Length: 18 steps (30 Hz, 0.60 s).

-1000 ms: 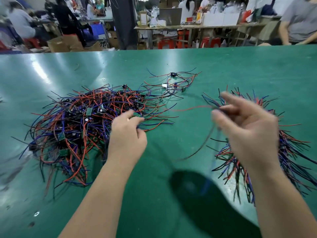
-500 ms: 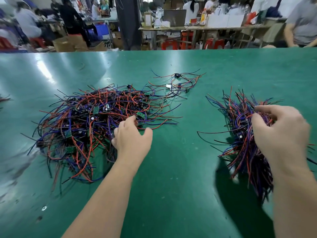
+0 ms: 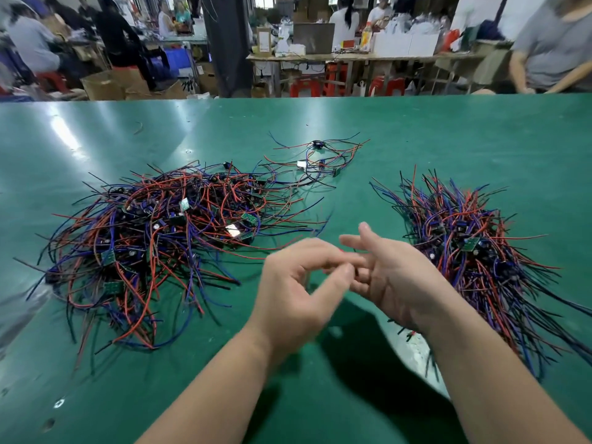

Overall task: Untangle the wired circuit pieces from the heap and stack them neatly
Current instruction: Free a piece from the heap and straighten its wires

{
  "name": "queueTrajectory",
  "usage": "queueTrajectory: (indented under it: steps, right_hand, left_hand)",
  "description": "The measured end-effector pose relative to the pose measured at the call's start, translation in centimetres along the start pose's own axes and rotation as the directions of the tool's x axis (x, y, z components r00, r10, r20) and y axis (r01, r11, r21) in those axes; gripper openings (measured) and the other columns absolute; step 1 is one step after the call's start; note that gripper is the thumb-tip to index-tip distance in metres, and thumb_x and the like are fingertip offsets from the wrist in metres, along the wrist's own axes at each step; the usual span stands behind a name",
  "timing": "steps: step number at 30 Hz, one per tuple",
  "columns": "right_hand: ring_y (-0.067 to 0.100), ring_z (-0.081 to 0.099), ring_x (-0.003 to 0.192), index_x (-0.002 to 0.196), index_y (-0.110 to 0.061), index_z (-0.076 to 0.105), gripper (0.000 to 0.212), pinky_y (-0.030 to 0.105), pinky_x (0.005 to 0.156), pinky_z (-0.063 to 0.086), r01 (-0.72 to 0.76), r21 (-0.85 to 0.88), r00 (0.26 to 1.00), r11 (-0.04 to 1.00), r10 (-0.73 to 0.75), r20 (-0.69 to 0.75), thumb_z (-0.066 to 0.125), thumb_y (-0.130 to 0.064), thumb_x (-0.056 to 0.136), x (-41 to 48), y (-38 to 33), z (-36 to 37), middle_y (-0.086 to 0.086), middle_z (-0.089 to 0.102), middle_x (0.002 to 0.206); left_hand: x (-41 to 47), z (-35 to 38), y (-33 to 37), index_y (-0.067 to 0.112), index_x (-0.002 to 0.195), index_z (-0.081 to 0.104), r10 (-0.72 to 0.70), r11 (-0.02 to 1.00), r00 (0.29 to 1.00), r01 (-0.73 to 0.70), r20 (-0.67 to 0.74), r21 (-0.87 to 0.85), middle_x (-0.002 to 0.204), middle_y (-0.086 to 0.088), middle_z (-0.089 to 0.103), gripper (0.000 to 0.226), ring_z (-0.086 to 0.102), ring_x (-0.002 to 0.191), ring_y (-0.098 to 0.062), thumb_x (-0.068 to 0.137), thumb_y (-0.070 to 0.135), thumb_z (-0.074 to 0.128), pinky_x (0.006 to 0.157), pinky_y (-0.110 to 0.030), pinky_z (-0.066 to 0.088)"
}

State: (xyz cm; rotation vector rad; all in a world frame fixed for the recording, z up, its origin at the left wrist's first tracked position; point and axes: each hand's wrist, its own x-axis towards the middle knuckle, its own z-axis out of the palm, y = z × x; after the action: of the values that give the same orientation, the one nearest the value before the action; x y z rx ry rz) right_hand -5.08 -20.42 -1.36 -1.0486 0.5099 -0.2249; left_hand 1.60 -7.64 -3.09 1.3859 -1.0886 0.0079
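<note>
So the big tangled heap (image 3: 153, 238) of red, blue and black wired circuit pieces is sat on the left side of the green table (image 3: 448, 139), with little green boards (image 3: 112, 287) seen poking out here and there. The sorted stack (image 3: 464, 251) is laid on the right, its wires fanned toward the far and near ends. A small loose cluster (image 3: 320, 158) of a few pieces is left farther back, between the two and well apart from the stack.

Both hands are held up over the bare strip between heap and stack, touching neither pile. The left hand (image 3: 294, 293) is curled, its index finger (image 3: 320, 251) arched over and its thumb (image 3: 339, 277) brought up against the fingers of the right hand (image 3: 394, 277). The right hand is turned palm inward with its upper fingers stretched out and spread. Motion blur is pretty heavy right where the fingertips meet, so whether a thin wire is pinched in the left hand honestly can't be told. A dark shadow of the arms is cast on the table below.

Past the far edge, other people are seated at benches, with red stools (image 3: 307, 86) and cardboard boxes (image 3: 109, 84) on the floor.
</note>
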Motion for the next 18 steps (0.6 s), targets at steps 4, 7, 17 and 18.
queueTrajectory:
  steps: [4,7,17,18]
  right_hand:
    - [0.019,0.068,0.068,0.096,0.001,0.063,0.037,0.025,0.063,0.056,0.058,-0.008,0.998,0.998,-0.058,0.035,0.069,-0.008,0.061,-0.3,0.1,-0.3,0.016,0.071,0.082]
    - [0.022,0.072,0.073,0.086,0.001,0.064,0.030,0.024,0.066,0.058,0.165,0.080,0.986,0.983,-0.165,-0.012,0.067,0.003,0.056,-0.1,0.0,-0.6,0.016,0.072,0.082]
    - [0.020,0.071,0.081,0.084,-0.003,0.068,0.027,0.022,0.071,0.055,0.375,-0.180,0.902,0.909,-0.313,0.298,0.071,0.011,0.061,-1.0,0.5,-0.1,0.011,0.074,0.089]
    - [0.021,0.072,0.083,0.085,-0.004,0.068,0.028,0.023,0.073,0.055,0.386,-0.244,0.897,0.890,-0.302,0.322,0.070,0.015,0.065,-1.0,0.7,0.0,0.011,0.074,0.090]
  left_hand:
    - [-0.5,0.6,0.1,0.004,0.086,0.076,0.022,1.000,0.973,-0.019,0.231,-0.017,0.085,-0.006,0.073,0.019,0.067,0.085,-0.016,0.078,0.012,0.061,0.083,-0.030,0.051]
    - [-0.7,0.7,0.2,0.006,0.074,0.075,-0.136,0.979,0.956,0.169,0.259,-0.111,0.074,-0.007,0.072,0.023,0.067,0.073,-0.013,0.079,0.020,0.058,0.072,-0.023,0.051]
    - [1.8,-0.8,-0.7,0.008,0.082,0.065,-0.720,0.597,0.692,0.576,-0.058,-0.558,0.075,-0.007,0.074,0.020,0.068,0.056,-0.012,0.092,0.024,0.058,0.048,-0.020,0.052]
    - [1.9,-1.0,-0.7,0.006,0.083,0.066,-0.721,0.594,0.690,0.565,-0.066,-0.573,0.077,-0.007,0.074,0.017,0.068,0.057,-0.012,0.091,0.020,0.060,0.048,-0.020,0.051]
